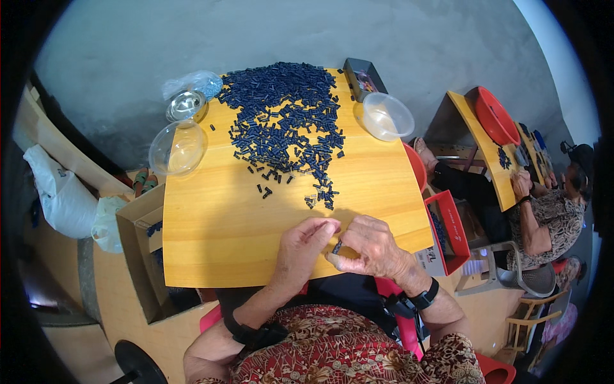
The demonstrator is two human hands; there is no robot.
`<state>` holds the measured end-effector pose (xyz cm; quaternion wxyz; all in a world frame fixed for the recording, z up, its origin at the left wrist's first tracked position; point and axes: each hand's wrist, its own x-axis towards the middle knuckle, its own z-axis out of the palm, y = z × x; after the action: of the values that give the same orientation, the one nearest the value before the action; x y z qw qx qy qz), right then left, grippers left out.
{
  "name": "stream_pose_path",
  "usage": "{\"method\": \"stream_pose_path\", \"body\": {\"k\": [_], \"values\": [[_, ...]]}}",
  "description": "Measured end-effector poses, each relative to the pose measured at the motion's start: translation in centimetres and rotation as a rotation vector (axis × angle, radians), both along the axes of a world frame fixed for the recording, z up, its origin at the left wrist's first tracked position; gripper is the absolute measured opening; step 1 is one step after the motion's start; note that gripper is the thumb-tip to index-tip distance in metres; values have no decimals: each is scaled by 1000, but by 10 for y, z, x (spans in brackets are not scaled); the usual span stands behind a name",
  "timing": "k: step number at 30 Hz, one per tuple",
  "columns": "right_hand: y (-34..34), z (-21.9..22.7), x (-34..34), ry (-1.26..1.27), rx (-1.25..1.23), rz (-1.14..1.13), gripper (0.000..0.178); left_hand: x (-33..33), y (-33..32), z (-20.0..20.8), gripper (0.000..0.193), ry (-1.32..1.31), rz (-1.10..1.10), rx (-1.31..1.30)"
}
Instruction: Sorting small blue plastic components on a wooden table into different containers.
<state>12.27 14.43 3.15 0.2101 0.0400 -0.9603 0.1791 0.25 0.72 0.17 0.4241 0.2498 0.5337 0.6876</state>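
Note:
Both hands meet over the near edge of the yellow wooden table (217,230). My right hand (377,249) is closed around a small dark cylindrical part (337,247), which pokes out between thumb and fingers. Beside it, my left hand (302,246) has thumb and fingertips pressed together; whatever they may hold is too small to make out. A large heap of similar small dark blue-black parts (275,89) covers the far middle of the table and thins out towards me. A few small clear pieces (311,200) lie at the heap's near tip.
Clear plastic bowls stand at the left (177,148) and right (387,116) table edges. Beyond the right one is a grey tray (366,78). A cardboard box (137,256) and a red crate (453,233) flank the table. Another person (543,224) works at a table to the right.

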Motion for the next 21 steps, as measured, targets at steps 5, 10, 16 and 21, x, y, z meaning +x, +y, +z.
{"method": "stream_pose_path", "body": {"k": [5,10,16,21], "values": [[-10,-21,-7,204,-114,1,24,10,6,1,39,-19,-91,177],[-22,-28,-10,237,-151,4,24,11,7,4,38,-70,-194,208],[-23,-27,-12,196,-193,-17,22,7,11,2,41,24,-152,344],[-21,-27,-14,173,-108,20,22,8,11,-2,41,-5,-93,311]]}}
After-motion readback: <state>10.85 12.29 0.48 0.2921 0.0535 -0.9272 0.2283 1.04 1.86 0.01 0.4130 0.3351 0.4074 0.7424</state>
